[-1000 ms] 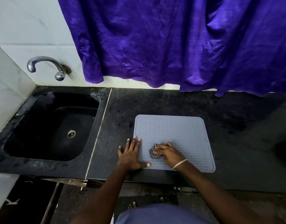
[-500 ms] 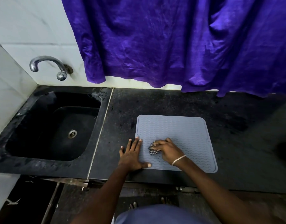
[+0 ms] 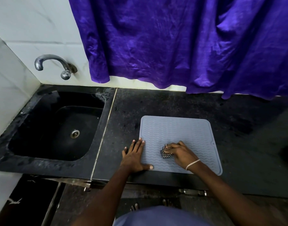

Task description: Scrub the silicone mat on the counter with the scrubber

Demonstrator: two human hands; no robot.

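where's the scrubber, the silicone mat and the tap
scrubber [image 3: 165, 154], head view, on its checkered part that shows
silicone mat [image 3: 175, 129], head view, on the bare ribbed far half
tap [image 3: 52, 57], head view, on the top of the arched spout

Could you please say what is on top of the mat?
The right hand holds a checked scrubber there; the left hand rests on the mat's left edge. The scrubber is partly covered.
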